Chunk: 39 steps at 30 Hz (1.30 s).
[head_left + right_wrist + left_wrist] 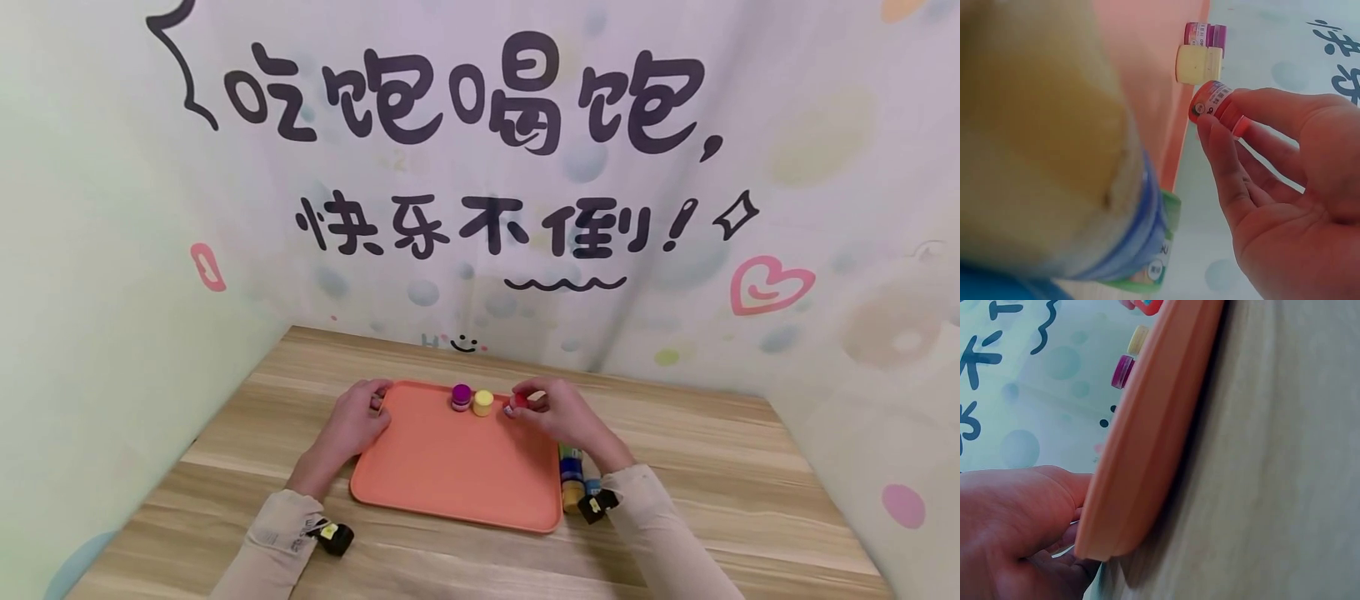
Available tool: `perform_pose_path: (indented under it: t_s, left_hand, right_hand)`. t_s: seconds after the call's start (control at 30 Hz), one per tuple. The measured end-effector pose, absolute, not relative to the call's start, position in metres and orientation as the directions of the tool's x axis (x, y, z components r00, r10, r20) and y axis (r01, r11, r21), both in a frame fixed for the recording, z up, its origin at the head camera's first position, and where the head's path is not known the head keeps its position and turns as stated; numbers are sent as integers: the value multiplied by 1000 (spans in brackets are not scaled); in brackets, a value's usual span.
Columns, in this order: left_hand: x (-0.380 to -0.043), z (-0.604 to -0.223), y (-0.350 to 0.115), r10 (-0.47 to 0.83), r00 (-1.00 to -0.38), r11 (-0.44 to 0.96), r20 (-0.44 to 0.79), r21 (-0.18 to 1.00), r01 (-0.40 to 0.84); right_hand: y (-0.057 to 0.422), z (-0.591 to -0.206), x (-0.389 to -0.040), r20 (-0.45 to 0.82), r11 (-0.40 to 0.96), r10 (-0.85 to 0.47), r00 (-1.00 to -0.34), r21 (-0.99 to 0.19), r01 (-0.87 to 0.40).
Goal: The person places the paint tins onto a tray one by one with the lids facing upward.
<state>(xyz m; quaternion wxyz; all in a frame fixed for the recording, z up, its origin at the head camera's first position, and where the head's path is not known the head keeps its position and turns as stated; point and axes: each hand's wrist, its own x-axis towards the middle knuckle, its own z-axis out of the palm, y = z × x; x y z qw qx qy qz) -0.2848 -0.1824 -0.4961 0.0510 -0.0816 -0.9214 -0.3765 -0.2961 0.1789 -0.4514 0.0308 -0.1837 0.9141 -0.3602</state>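
Observation:
An orange tray (457, 458) lies on the wooden table. At its back left corner, my left hand (360, 419) holds the rim, its fingertips hidden behind the edge in the left wrist view. My right hand (561, 408) pinches a small red jar (1211, 102) with a white printed label between thumb and fingers. That jar is tilted, close over the tray's back right corner. To its left, a small yellow jar (483, 404) and a purple-lidded jar (461, 397) stand side by side along the back rim inside the tray.
Right of the tray, under my right forearm, are several more jars: a green one (1154, 269), a blue one (572, 468) and an ochre one (573, 497). A printed curtain (480, 308) hangs behind the table's back edge. Each wrist carries a small black camera (335, 538).

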Motion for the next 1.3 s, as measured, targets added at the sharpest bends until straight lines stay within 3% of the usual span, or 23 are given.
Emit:
perform_pose_path:
  t_s: [0.4,0.8,1.1,1.3]
  left_hand:
    - [-284,-497,-182,109,-979,697,171,689,198]
    - [-286,-499,-181,114,-981,696,155,693,190]
    - [-287,-499,-182,115,-979,690,166,696,199]
    - [-286,-497,-182,112,-980,694,165,693,196]
  right_hand:
    - [170,-455,-302,93,689,-399,-912,-626,-366]
    - [161,-461,-301,63,714,-378,-923,-615,-335]
    - [160,-464,-303,109,693,-454,-885,-580,-427]
    - [160,-466,-304,112,689,-450,-886,-587,-425]
